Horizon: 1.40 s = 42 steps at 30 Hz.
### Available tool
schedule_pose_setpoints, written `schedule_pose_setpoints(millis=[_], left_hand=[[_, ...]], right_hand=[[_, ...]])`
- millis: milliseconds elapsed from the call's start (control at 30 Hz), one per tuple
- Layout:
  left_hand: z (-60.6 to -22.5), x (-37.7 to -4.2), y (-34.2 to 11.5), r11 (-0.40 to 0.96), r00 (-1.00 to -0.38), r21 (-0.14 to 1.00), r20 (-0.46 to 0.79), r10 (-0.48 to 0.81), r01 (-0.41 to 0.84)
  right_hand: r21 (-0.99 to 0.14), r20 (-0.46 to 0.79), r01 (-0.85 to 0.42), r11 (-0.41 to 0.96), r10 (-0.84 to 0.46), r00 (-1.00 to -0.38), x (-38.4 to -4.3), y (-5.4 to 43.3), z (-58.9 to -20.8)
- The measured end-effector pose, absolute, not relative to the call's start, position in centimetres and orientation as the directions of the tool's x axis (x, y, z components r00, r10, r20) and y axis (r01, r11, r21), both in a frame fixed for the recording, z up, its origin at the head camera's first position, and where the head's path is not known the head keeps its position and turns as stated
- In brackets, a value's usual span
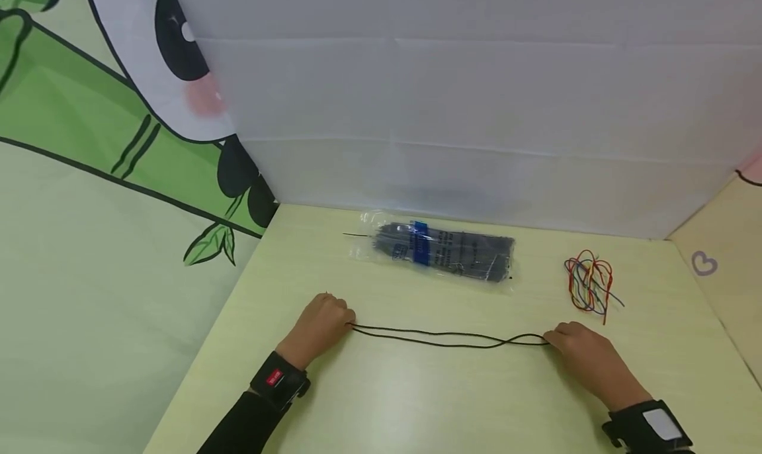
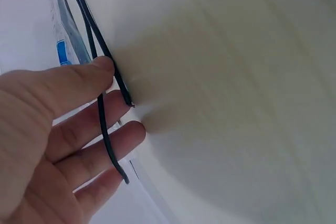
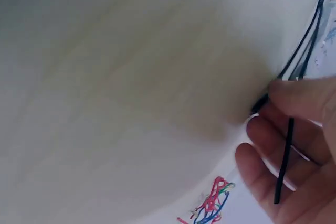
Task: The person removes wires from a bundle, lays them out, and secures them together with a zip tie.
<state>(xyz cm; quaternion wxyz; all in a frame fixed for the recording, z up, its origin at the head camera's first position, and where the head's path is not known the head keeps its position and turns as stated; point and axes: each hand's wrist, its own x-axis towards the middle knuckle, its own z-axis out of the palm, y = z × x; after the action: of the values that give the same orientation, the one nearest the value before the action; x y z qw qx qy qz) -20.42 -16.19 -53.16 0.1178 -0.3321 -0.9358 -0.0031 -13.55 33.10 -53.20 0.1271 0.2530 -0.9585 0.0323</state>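
Two thin black cords stretch side by side between the hands, crossing near the right end. The left hand pinches one end of the pair between thumb and fingers. In the left wrist view, the cords run under the thumb; one tip shows at the fingertips, and the other tail hangs down across the fingers. The right hand pinches the opposite end. In the right wrist view, the cords pass beneath its thumb, one short tip beside the fingertips and a longer tail lying over the palm side of the fingers.
Behind the cords on the pale wooden table lies a clear plastic bag of dark strips with a blue label. A bundle of coloured strings lies beyond the right hand. A white fabric backdrop rises at the back.
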Motion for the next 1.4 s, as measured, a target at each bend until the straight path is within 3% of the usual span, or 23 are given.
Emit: schedule_pose_setpoints(millis=[133, 233, 333, 467, 700, 867, 1033, 1200, 1400], left_hand=[[-53.1, -20.0, -16.0, 0.760, -0.747, -0.012, 0.172, 0.642, 0.650], [-53.1, -19.8, -15.8, 0.741, -0.733, 0.011, 0.162, 0.661, 0.671], [-53.1, -19.9, -15.3, 0.694, -0.682, 0.005, 0.197, 0.705, 0.720], [-53.2, -20.0, -14.8, 0.654, -0.641, 0.000, 0.191, 0.743, 0.757], [-53.1, -20.3, -14.8, 0.727, -0.720, -0.027, 0.109, 0.685, 0.687], [-53.5, -20.8, -14.8, 0.742, -0.736, -0.010, 0.117, 0.666, 0.670], [-53.7, -21.6, -14.4, 0.740, -0.739, 0.026, 0.097, 0.667, 0.672], [-53.7, -21.9, -14.2, 0.772, -0.776, 0.082, 0.104, 0.622, 0.630], [-53.6, -21.8, -13.9, 0.767, -0.761, 0.019, 0.139, 0.633, 0.641]], right_hand=[[-0.066, 0.182, -0.464, 0.883, -0.446, -0.876, -13.5, 33.0, -52.9], [-0.082, 0.201, -0.500, 0.862, -0.477, -0.856, -13.8, 32.6, -52.9], [-0.068, 0.238, -0.550, 0.833, -0.521, -0.819, -14.1, 32.2, -52.7], [-0.085, 0.213, -0.565, 0.821, -0.539, -0.815, -13.9, 31.8, -52.6], [-0.039, 0.160, -0.534, 0.845, -0.522, -0.838, -13.9, 31.3, -52.9], [0.043, 0.057, -0.489, 0.871, -0.491, -0.870, -13.7, 31.2, -52.8], [0.053, 0.003, -0.423, 0.905, -0.423, -0.906, -13.6, 31.4, -52.8], [0.088, 0.056, -0.453, 0.887, -0.458, -0.887, -13.4, 32.1, -53.4], [0.130, 0.167, -0.498, 0.857, -0.514, -0.841, -13.6, 32.8, -53.9]])
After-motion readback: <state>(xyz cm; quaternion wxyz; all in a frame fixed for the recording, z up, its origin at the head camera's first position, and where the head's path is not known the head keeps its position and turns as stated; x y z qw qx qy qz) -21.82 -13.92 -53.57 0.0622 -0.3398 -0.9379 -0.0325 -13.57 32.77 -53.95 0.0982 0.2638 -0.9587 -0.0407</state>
